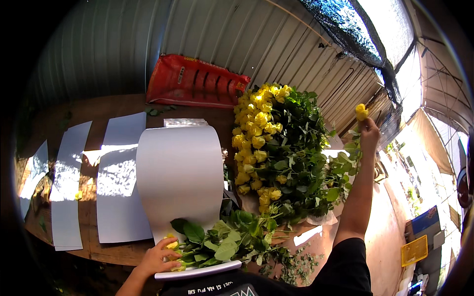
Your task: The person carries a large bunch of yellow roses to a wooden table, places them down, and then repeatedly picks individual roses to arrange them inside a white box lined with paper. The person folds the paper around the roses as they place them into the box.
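Observation:
My right hand (369,134) is raised out to the right, closed on a yellow rose (362,112) just below its bloom. The leafy stem of that rose hangs down beside my forearm. Close to my body, my left hand (159,258) curls its fingers round the yellow rose heads (172,243) of a small bunch. The bunch's green leaves (226,249) and stems point right, lying on the near end of a white paper sheet (180,172). The sheet's near edge curls up against my shirt. Part of the rose heads is hidden under my fingers.
A big heap of yellow roses (259,118) lies right of the paper, stems to the right. More white sheets (121,172) rest on the wooden table (113,253) at left. Behind stands a red bag (197,81) against a metal wall. A yellow crate (414,250) sits far right.

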`<state>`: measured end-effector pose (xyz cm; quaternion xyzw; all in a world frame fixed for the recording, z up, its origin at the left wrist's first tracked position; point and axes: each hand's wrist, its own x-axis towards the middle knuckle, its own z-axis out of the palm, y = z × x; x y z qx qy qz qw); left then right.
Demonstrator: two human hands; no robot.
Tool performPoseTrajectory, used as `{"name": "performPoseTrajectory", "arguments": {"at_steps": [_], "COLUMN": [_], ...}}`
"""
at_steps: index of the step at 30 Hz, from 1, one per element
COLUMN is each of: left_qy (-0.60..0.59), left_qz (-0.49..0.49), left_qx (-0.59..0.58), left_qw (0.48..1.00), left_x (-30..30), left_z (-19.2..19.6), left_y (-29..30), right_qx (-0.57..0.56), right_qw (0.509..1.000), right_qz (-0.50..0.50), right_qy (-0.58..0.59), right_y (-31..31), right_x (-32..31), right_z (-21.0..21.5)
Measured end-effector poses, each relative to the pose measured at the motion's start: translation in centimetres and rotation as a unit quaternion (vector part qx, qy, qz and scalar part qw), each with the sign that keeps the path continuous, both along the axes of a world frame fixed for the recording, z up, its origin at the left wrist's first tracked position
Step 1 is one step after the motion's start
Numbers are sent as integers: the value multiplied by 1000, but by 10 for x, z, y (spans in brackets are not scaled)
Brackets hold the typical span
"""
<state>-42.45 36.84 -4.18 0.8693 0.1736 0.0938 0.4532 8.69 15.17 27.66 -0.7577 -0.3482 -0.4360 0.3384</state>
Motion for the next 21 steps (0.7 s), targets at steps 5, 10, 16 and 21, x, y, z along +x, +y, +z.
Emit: {"name": "performPoseTrajectory", "arguments": {"at_steps": [5, 10, 16, 21], "left_qy": [-13, 11, 7, 15], "left_qz": [3, -3, 4, -18], "left_qx": [26, 17, 43, 59], "left_qw": [1000, 1000, 999, 998], "left_x": [-2, 1, 1, 13], "left_z": [-6, -3, 6, 13], "left_y": [3, 2, 5, 7], "right_qx": [-355, -364, -151, -134], "right_qw": [906, 862, 813, 791], "right_qz": [-207, -158, 199, 270], "right_qy": [100, 316, 526, 532], "right_y": [21, -49, -85, -119], "right_x": [10, 81, 0, -90], "right_z": [-61, -161, -188, -195]}}
